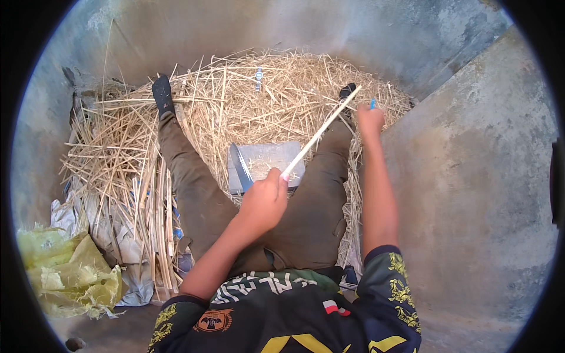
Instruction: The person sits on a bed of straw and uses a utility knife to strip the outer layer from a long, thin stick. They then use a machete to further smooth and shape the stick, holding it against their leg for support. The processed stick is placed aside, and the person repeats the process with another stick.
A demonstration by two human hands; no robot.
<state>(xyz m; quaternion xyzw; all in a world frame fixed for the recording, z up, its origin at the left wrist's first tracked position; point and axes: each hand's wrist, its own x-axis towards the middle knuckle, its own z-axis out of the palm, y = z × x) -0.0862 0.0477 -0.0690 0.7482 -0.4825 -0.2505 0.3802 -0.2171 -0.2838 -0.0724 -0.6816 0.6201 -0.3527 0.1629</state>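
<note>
A long pale bamboo stick (322, 130) slants up and away to the right, its near end gripped in my left hand (263, 203). That hand is closed and sits above my lap. Further right, my outstretched right hand (370, 122) is a fist, with a small blue end (372, 103) of something poking out at its top; the rest is hidden. The stick's far tip comes close to this fist but looks apart from it. Between my legs lies a grey board (271, 154) with pale crumbs on it. A toothed saw blade (241, 166) leans across the board's left side.
Pale shavings (276, 109) heap up beyond the board, with a wristwatch (258, 77) lying on them. Long split strips (147, 200) pile at my left, beside crumpled yellow sheeting (76, 270). Concrete walls (477, 176) rise at the right, far side and left. My legs stretch forward, spread apart.
</note>
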